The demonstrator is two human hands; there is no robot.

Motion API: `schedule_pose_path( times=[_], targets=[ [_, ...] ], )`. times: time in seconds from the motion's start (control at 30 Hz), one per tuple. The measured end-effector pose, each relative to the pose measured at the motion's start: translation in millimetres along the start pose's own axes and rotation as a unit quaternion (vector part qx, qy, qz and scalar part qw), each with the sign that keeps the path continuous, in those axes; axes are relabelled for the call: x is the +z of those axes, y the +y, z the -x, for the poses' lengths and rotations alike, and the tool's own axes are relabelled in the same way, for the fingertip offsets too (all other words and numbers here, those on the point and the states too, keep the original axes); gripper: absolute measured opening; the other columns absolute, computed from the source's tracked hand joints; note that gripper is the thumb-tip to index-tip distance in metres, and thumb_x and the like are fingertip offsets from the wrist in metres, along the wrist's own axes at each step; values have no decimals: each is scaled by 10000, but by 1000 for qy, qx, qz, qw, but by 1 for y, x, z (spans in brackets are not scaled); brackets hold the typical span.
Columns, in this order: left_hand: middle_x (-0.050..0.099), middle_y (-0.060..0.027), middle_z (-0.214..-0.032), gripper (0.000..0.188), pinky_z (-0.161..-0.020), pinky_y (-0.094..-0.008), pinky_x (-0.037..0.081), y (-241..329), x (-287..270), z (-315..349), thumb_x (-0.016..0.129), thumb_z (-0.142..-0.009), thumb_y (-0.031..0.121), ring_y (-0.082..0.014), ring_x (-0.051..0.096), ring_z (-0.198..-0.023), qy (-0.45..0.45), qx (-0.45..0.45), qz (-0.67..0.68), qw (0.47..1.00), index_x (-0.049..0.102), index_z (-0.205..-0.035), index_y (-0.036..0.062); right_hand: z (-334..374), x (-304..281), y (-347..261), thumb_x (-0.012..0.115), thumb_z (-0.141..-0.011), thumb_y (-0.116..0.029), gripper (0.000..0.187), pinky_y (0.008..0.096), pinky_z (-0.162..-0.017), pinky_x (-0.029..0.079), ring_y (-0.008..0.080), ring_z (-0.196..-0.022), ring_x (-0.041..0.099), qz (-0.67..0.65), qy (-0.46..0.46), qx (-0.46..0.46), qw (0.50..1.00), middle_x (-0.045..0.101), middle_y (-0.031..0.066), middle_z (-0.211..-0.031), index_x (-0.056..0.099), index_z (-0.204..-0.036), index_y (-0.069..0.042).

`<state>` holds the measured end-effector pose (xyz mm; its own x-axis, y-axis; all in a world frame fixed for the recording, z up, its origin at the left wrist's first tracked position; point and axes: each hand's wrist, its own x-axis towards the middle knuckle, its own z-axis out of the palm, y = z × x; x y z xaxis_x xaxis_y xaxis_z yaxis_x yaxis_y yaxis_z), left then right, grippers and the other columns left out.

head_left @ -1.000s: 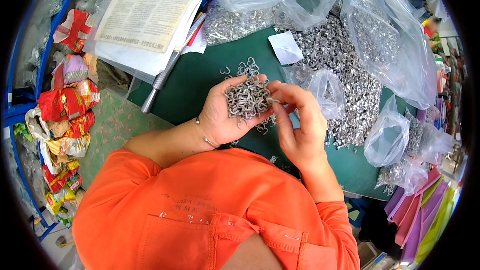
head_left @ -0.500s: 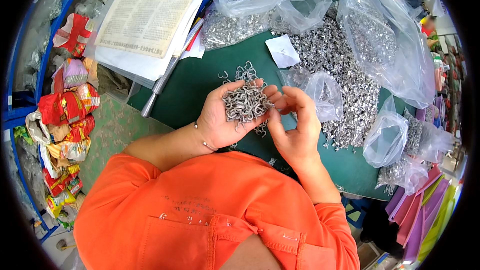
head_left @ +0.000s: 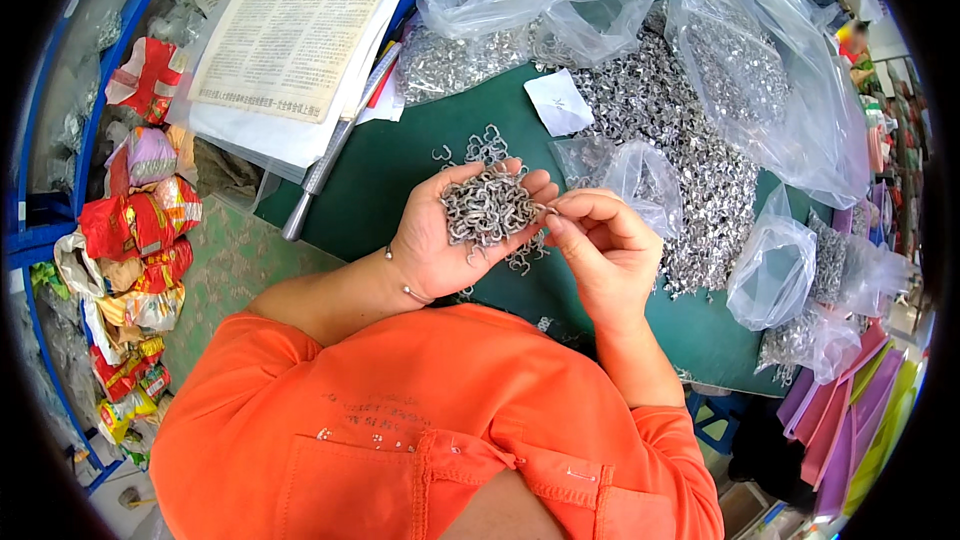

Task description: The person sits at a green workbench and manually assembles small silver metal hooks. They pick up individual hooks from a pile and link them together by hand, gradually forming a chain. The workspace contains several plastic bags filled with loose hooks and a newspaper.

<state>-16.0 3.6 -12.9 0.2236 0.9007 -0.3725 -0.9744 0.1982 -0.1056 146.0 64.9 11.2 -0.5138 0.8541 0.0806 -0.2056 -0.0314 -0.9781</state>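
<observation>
My left hand (head_left: 422,235) is cupped palm up, its fingers curled around a heap of small silvery S-shaped hooks (head_left: 488,206). Beside its fingertips, my right hand (head_left: 612,252) has thumb and forefinger pinched on a single small metal hook (head_left: 550,210) at the heap's right edge. More loose hooks (head_left: 487,144) lie on the green tabletop (head_left: 430,150) just beyond my left hand, and a few show below its fingers.
A large pile of shiny metal pieces (head_left: 700,180) spreads to the right, with a white paper slip (head_left: 558,102) at its edge. Clear plastic bags (head_left: 770,270) stand around it. A newspaper (head_left: 290,50) and a metal rod (head_left: 325,160) lie at the left. Colourful packets (head_left: 140,220) fill the left side.
My right hand has shifted slightly right, and its thumb and forefinger have closed in a pinch on a hook. My left hand stays nearly still with its heap.
</observation>
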Motion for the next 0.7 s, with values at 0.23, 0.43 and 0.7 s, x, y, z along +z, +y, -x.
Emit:
schedule_pose_path(
  times=[0.23,0.43,0.7],
  targets=[
    [544,-173,-1207,296,-1001,-467,408,-1,1,-1,435,-925,241,-321,487,-1191,-8,6,6,1000,528,-1115,34,1,-3,-1,609,-799,136,140,261,-763,531,155,-890,612,-32,-1,4,999,601,113,-982,611,-925,75],
    [547,-172,-1202,296,-998,-469,410,0,3,-1,441,-923,242,-319,484,-1194,-4,1,10,1000,525,-1122,38,2,-3,-2,594,-804,143,132,270,-774,534,171,-891,619,-37,-9,-14,999,600,129,-981,609,-917,75],
    [553,-174,-1200,285,-1015,-459,399,0,4,0,436,-928,229,-317,483,-1202,4,10,9,1000,542,-1100,28,5,-10,-10,574,-804,150,160,288,-759,530,195,-856,624,29,23,-144,989,593,154,-965,568,-936,61]
  ],
)
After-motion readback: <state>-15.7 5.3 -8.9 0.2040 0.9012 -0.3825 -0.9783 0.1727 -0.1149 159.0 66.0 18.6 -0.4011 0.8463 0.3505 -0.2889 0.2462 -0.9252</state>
